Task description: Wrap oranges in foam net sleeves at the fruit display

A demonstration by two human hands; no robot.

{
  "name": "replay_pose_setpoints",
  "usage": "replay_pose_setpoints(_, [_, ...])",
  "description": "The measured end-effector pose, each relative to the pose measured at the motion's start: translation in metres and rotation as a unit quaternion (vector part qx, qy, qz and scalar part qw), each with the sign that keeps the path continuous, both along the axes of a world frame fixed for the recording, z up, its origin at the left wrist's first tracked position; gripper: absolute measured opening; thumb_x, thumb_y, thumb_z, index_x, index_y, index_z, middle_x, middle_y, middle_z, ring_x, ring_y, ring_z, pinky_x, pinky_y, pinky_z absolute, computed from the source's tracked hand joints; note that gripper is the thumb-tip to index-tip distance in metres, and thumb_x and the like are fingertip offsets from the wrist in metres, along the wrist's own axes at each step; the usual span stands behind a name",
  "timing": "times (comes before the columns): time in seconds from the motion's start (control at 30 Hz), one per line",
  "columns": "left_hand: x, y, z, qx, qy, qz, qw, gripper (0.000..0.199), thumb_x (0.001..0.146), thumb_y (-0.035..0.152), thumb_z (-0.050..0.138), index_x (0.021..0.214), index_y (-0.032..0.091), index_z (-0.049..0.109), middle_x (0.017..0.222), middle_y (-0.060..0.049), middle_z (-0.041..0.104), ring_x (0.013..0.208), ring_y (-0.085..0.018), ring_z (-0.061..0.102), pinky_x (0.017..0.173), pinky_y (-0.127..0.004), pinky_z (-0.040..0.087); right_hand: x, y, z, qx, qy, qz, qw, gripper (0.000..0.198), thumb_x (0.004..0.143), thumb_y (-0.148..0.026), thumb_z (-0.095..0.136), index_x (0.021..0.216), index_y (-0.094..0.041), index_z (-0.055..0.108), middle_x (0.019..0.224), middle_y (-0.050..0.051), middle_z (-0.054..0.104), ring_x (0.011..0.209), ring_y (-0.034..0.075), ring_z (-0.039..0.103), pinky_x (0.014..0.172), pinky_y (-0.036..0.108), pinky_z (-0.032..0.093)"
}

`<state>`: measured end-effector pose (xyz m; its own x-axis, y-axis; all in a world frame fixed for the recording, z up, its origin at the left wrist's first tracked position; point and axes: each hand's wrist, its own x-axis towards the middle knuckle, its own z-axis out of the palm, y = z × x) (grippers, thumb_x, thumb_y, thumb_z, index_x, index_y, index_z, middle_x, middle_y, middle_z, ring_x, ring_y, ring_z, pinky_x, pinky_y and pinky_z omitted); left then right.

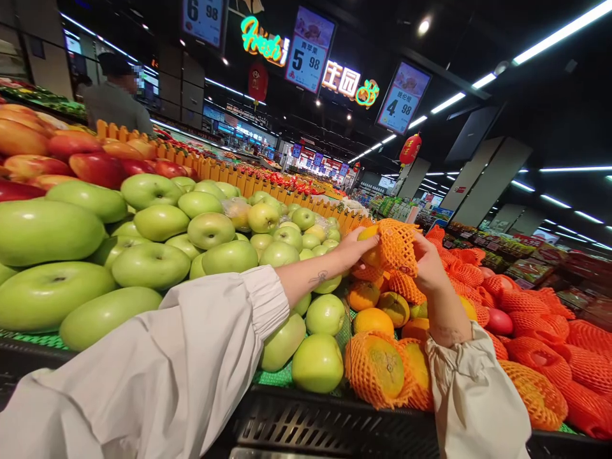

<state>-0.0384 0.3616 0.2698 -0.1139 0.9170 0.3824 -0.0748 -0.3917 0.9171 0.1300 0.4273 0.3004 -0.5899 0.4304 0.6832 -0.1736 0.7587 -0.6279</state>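
Observation:
Above the pile of oranges (374, 320), both my hands hold one orange (370, 245) partly covered by an orange foam net (399, 247). My left hand (354, 250) grips the bare left side of the fruit. On the other side, the fingers of my right hand (427, 260) close on the net, some of them hidden behind it. Below lie more oranges, several bare and others in nets, such as the netted orange (382, 366) at the front edge. Green apples (232, 257) fill the area left of and under my left forearm.
Red foam-netted fruit (545, 344) is heaped at the right. Red apples (98, 169) lie at the far left, near an orange picket divider (229, 178). A black slotted crate edge (306, 424) runs along the front. Price signs (310, 51) hang overhead, and a person (117, 95) stands at the back left.

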Motion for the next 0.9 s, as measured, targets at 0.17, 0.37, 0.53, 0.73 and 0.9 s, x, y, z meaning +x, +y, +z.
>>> replay_pose_setpoints(0.17, [0.001, -0.001, -0.003, -0.002, 0.029, -0.002, 1.0, 0.077, 0.061, 0.077, 0.076, 0.108, 0.02, 0.051, 0.091, -0.005, 0.061, 0.069, -0.017, 0.057, 0.049, -0.027, 0.042, 0.014, 0.003, 0.004, -0.011, -0.074, 0.033, 0.997, 0.074, 0.044, -0.047, 0.099, 0.109, -0.024, 0.071, 0.121, 0.013, 0.071, 0.12, 0.037, 0.065, 0.103, 0.053, 0.055])
replay_pose_setpoints(0.37, [0.0, 0.001, -0.001, -0.011, -0.045, -0.023, 0.999, 0.052, 0.073, 0.062, 0.069, 0.097, 0.021, 0.048, 0.086, -0.002, 0.052, 0.069, -0.014, 0.052, 0.046, -0.023, 0.036, 0.01, 0.005, 0.0, 0.001, -0.042, 0.002, 0.999, 0.091, 0.039, -0.046, 0.1, 0.119, -0.022, 0.065, 0.13, 0.015, 0.067, 0.13, 0.038, 0.058, 0.11, 0.052, 0.05])
replay_pose_setpoints(0.53, [0.001, -0.008, 0.006, -0.014, -0.082, -0.054, 0.995, 0.059, 0.074, 0.057, 0.075, 0.11, 0.022, 0.044, 0.094, -0.002, 0.054, 0.07, -0.013, 0.053, 0.05, -0.023, 0.042, 0.005, 0.004, -0.004, -0.007, -0.02, -0.007, 1.0, 0.096, 0.043, -0.044, 0.1, 0.126, -0.024, 0.055, 0.139, 0.016, 0.06, 0.13, 0.036, 0.058, 0.11, 0.05, 0.051])
replay_pose_setpoints(0.73, [0.006, -0.016, 0.008, -0.032, -0.053, -0.035, 0.998, 0.07, 0.072, 0.042, 0.085, 0.12, 0.02, 0.04, 0.105, -0.006, 0.062, 0.069, -0.012, 0.058, 0.056, -0.025, 0.041, -0.002, 0.001, -0.008, 0.01, -0.039, -0.004, 0.999, 0.093, 0.045, -0.044, 0.099, 0.122, -0.024, 0.051, 0.136, 0.016, 0.061, 0.125, 0.036, 0.061, 0.107, 0.05, 0.053])
replay_pose_setpoints(0.9, [0.005, -0.011, 0.006, -0.008, -0.051, 0.003, 0.999, 0.061, 0.079, 0.045, 0.081, 0.117, 0.02, 0.042, 0.114, -0.007, 0.057, 0.084, -0.013, 0.058, 0.056, -0.023, 0.04, -0.003, 0.002, -0.007, 0.042, 0.026, -0.061, 0.997, 0.085, 0.048, -0.041, 0.098, 0.118, -0.024, 0.053, 0.129, 0.015, 0.064, 0.118, 0.034, 0.065, 0.104, 0.048, 0.054])
